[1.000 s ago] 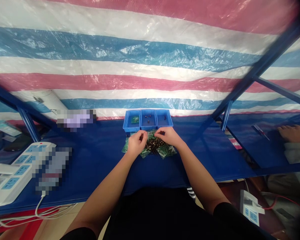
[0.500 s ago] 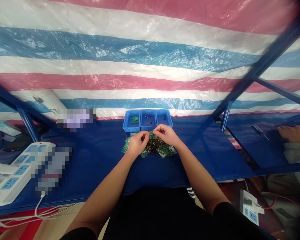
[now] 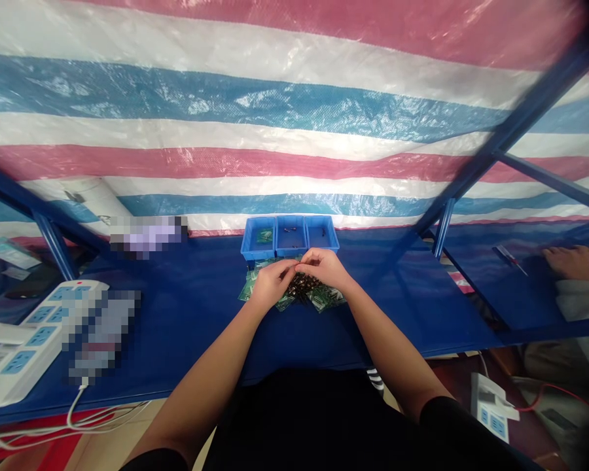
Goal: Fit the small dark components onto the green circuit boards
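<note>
Left grip (image 3: 271,281) against right grip (image 3: 326,267)

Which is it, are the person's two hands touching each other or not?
Cannot tell. In the head view, the left hand and right hand overlap at the fingertips with no gap showing, but one may sit just in front.

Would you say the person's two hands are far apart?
No, the left hand and right hand are close together by the dark shiny parts.
</note>
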`<state>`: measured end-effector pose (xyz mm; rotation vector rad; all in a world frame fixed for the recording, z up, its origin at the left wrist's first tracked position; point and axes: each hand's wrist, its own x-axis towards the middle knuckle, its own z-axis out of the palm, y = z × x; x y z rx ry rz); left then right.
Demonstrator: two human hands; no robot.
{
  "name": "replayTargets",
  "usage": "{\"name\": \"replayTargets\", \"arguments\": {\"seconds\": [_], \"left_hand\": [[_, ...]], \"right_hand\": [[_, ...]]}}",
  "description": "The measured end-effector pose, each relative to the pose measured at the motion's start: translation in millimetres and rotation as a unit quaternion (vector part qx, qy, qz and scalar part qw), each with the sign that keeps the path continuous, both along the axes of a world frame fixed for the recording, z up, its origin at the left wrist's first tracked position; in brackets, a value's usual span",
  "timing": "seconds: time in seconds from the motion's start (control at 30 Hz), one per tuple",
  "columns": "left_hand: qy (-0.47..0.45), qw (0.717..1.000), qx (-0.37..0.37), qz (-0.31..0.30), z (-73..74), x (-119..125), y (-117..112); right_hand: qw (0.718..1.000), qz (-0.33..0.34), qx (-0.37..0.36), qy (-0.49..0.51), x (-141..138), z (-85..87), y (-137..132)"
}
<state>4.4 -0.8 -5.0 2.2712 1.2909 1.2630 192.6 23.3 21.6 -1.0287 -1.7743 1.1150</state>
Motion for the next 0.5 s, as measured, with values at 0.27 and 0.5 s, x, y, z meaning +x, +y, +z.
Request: {"name": "replayTargets", "arguments": {"seconds": [0.27, 0.5], "left_hand": [[0.011, 0.999, -0.046, 0.013, 5.6, 0.4, -4.1], [0.022, 0.998, -0.057, 0.01, 10.3, 1.0, -5.9]], "right_hand": [[0.999, 0.026, -0.006, 0.038, -0.1, 1.9, -1.7], [0.998, 0.029, -0.02, 0.055, -0.3, 0.2, -0.8]]}}
